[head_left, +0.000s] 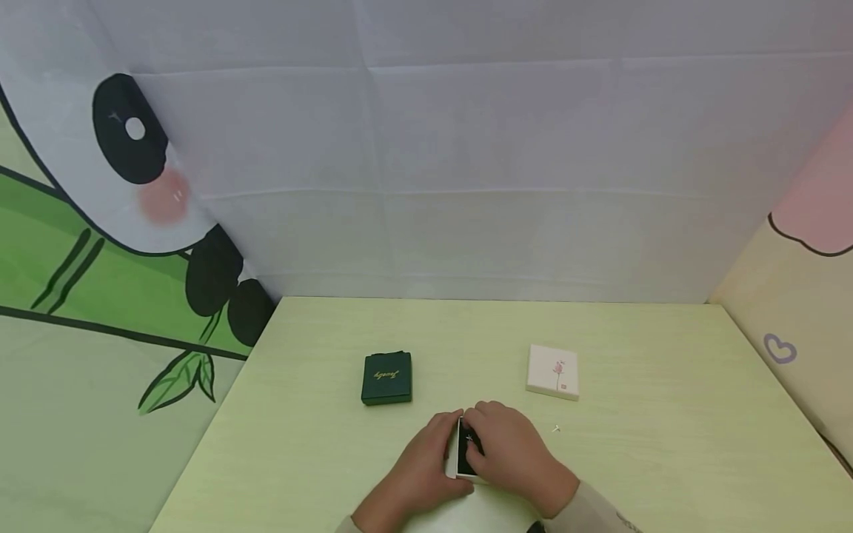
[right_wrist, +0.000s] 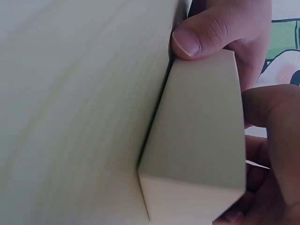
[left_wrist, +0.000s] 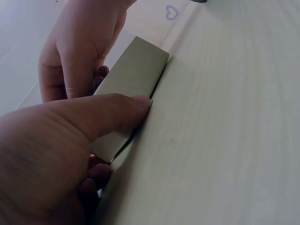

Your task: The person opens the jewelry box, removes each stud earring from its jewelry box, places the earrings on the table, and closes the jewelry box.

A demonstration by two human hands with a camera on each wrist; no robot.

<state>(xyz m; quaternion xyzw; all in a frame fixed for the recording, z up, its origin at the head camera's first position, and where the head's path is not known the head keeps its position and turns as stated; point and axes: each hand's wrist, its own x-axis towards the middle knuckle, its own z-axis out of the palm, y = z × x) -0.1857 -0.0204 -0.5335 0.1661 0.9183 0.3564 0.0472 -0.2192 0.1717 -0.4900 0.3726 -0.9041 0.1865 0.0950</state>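
A small box with white sides and a black insert stands on the table near its front edge. My left hand grips it from the left, thumb on the near side and fingers at the far side; the left wrist view shows the thumb pressing its pale wall. Over the box's right part, my right hand bends its fingers and thumb onto the insert. A tiny silvery piece shows on the black beside those fingertips. Whether they pinch anything is hidden.
A dark green box with gold lettering lies to the left, beyond the hands. Back right is a white square box or lid with a pink flower print. A tiny silvery item lies right of my right hand. Printed cloth walls enclose the table.
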